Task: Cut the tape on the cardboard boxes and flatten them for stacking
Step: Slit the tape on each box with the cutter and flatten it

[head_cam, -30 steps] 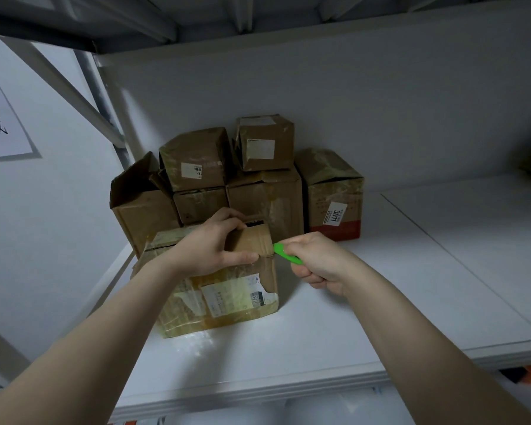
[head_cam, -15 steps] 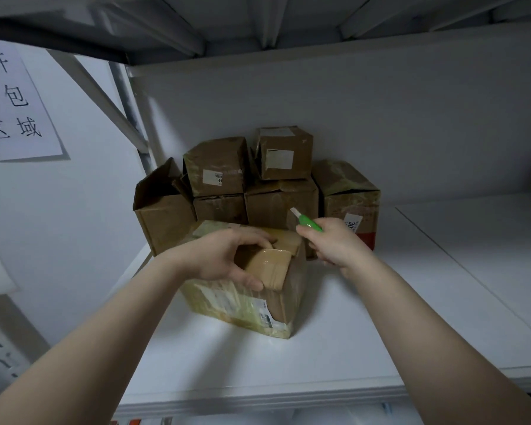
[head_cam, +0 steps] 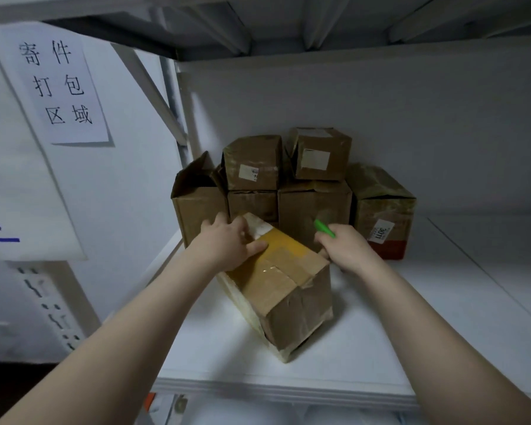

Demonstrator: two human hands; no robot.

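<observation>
With my left hand (head_cam: 227, 244) pressed flat on the box (head_cam: 292, 302) and my right hand (head_cam: 347, 250) fisted round the green cutter (head_cam: 324, 228) beside it, I fear a slip nicking that left hand.

The box (head_cam: 288, 302) under my left grip (head_cam: 227, 245) is brown cardboard, matt, creased and dented. The clear tape (head_cam: 272, 268) across its top is glossy and wrinkled, over a smoother yellow patch. The cutter (head_cam: 324, 228) in my right grip (head_cam: 347, 250) is smooth green plastic. The stacked boxes (head_cam: 313, 210) are dull, scuffed cardboard with paper labels (head_cam: 380, 233). The shelf (head_cam: 442, 332) is white, smooth, matt; its frame (head_cam: 183, 118) looks like painted metal. The sign (head_cam: 59, 84) is plain paper.
</observation>
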